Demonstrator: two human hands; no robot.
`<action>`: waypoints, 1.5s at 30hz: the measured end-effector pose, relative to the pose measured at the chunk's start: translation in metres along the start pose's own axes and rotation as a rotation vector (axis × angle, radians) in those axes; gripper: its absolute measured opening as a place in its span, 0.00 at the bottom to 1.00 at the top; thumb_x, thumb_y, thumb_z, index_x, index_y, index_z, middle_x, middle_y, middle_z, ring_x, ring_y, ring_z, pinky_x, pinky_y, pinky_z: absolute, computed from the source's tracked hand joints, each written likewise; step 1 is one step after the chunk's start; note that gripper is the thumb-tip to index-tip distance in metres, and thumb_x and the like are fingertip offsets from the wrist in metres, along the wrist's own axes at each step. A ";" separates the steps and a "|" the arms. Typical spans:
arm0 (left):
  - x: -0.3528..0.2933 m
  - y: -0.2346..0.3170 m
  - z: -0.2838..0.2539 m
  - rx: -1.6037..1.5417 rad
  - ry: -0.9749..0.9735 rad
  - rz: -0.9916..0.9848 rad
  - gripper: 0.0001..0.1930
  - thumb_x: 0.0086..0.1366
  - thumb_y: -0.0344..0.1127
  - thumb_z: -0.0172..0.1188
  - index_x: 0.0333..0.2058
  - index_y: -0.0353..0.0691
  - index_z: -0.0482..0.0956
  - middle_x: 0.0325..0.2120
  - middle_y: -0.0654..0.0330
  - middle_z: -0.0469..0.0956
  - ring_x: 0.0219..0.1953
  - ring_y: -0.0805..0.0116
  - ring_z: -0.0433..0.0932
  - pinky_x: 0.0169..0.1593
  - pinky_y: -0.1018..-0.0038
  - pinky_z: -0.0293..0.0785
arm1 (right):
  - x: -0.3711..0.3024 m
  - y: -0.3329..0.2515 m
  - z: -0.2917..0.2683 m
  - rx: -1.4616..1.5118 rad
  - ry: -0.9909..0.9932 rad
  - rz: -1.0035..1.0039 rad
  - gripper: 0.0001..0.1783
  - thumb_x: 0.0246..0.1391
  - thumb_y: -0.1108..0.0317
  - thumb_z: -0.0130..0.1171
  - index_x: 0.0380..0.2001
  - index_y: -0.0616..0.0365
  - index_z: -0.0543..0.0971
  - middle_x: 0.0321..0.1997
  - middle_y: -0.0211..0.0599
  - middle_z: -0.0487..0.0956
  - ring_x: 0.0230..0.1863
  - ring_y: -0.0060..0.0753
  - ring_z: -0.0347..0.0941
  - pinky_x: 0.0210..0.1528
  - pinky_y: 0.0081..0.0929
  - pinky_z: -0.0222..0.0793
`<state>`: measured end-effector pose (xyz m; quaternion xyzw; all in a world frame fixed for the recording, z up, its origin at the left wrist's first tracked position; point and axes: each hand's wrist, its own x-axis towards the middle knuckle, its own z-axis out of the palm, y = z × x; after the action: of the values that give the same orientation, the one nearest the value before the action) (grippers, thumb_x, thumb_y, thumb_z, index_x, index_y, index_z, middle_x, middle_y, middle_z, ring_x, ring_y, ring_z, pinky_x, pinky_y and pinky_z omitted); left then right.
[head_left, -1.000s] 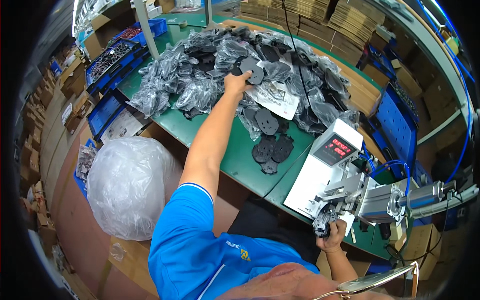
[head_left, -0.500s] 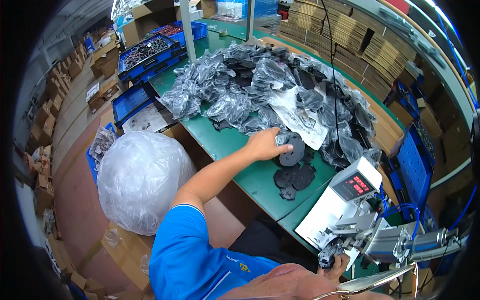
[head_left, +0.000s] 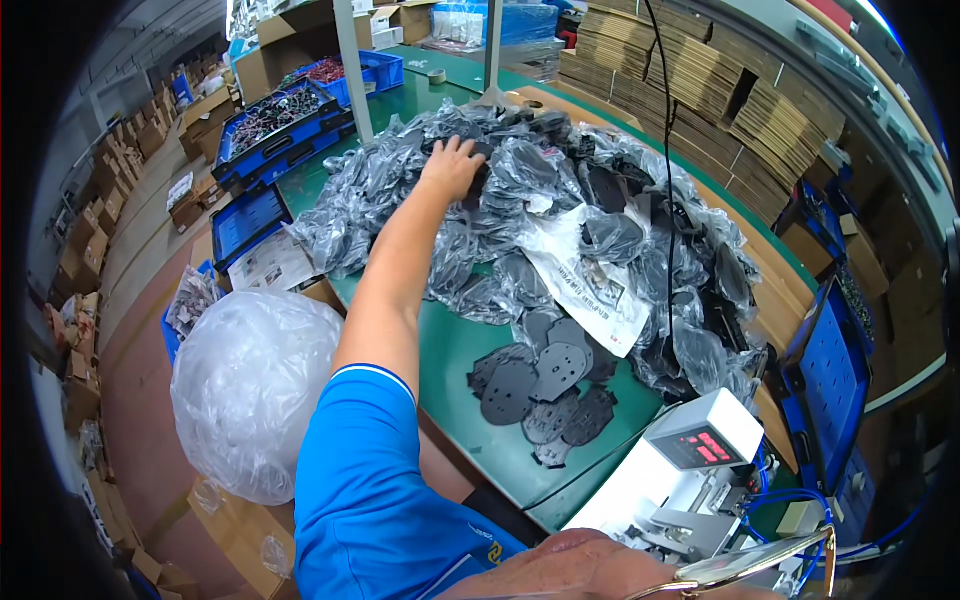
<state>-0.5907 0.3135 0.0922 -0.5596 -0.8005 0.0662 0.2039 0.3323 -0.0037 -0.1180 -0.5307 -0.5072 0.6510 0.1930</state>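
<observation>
Your left hand (head_left: 453, 172) is at the heap of bagged black plates (head_left: 607, 188) on the green surface (head_left: 448, 365), fingers apart (right hand out of view, grip unknown): pinch one plate by its rim, clear of loose film.
</observation>
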 end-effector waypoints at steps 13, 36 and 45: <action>0.023 -0.022 0.022 0.012 0.018 -0.126 0.26 0.79 0.32 0.55 0.73 0.53 0.78 0.65 0.58 0.84 0.64 0.47 0.86 0.65 0.45 0.79 | -0.010 -0.023 0.012 -0.242 0.203 -0.136 0.25 0.77 0.48 0.62 0.59 0.59 0.83 0.41 0.38 0.82 0.40 0.31 0.76 0.41 0.36 0.75; -0.294 0.232 -0.112 -0.598 0.419 0.667 0.33 0.66 0.29 0.64 0.71 0.45 0.81 0.71 0.53 0.81 0.69 0.43 0.80 0.75 0.36 0.70 | 0.017 -0.079 0.041 -1.055 0.514 -1.149 0.45 0.36 0.59 0.76 0.62 0.55 0.74 0.52 0.55 0.71 0.51 0.65 0.73 0.55 0.61 0.72; -0.332 0.255 -0.100 -0.565 0.207 0.611 0.42 0.63 0.23 0.65 0.78 0.47 0.73 0.79 0.47 0.69 0.81 0.38 0.65 0.82 0.36 0.58 | 0.007 -0.081 0.052 -1.039 0.547 -1.160 0.42 0.38 0.59 0.76 0.60 0.58 0.76 0.51 0.54 0.71 0.51 0.62 0.72 0.56 0.57 0.72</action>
<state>-0.2327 0.0883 0.0142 -0.8086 -0.5601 -0.1546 0.0929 0.2608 0.0112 -0.0556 -0.3457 -0.8723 -0.0220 0.3451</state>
